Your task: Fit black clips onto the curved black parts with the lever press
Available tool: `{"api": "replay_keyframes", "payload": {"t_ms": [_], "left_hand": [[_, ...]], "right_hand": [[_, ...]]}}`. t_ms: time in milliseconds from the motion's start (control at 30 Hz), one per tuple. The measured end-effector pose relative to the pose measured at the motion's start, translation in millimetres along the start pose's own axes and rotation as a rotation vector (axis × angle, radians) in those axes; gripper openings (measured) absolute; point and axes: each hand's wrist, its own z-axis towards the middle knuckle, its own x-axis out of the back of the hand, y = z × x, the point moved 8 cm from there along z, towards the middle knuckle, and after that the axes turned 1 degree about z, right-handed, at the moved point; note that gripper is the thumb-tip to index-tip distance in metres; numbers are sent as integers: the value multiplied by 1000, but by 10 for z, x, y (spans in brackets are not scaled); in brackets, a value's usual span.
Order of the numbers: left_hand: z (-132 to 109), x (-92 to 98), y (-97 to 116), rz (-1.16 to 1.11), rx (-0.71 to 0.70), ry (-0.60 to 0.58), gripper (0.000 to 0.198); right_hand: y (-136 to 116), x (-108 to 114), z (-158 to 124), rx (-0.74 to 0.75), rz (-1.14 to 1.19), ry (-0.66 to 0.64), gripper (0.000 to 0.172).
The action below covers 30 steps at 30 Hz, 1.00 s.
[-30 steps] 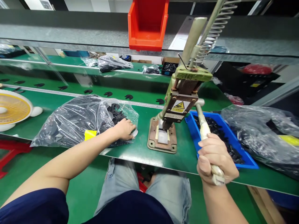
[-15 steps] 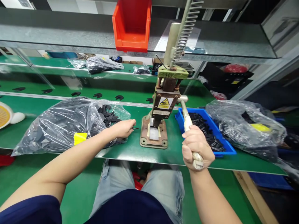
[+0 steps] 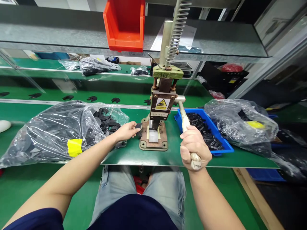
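Between the thumb and fingers of my left hand [image 3: 128, 131] is a flat black curved piece [image 3: 139, 129], held at the left edge of the press base [image 3: 153, 145]. My right hand [image 3: 195, 147] is wrapped round the taped lever [image 3: 184, 118] of the hand press [image 3: 163, 95]. The press ram hangs over a pale block [image 3: 153, 135] on the base. Left of the press lies a clear plastic bag [image 3: 57, 131] filled with similar black pieces, some showing at its open end. My fingers partly cover the held piece.
A blue tray [image 3: 227, 150] of small black parts stands right of the press, beside another clear bag [image 3: 244, 124]. Several black pieces, one here [image 3: 92, 98], lie in a row behind. An orange bin [image 3: 126, 44] overhangs the shelf edge [image 3: 72, 48].
My left hand has moved right, from the bag's open end to the press base, bringing the black piece with it. My right hand stays on the lever. The whole view has shifted slightly.
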Motion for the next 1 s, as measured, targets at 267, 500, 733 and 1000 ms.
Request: {"api": "replay_keyframes", "payload": {"t_ms": [267,500,733,1000], "left_hand": [[325,-409,279,-309,48,-180,40],[429,-561,408,-345,67,-342,40],[563,-573,320,-243,265,-355,29],[469,-558,496,-226,112,-313,35]], "right_hand": [[-1,0,0,1,11,-3,18],[12,4,-17,-14,6,17,17],[21,11,-38,-26,15,62,17],[9,18,1,2,-6,8,16]]}}
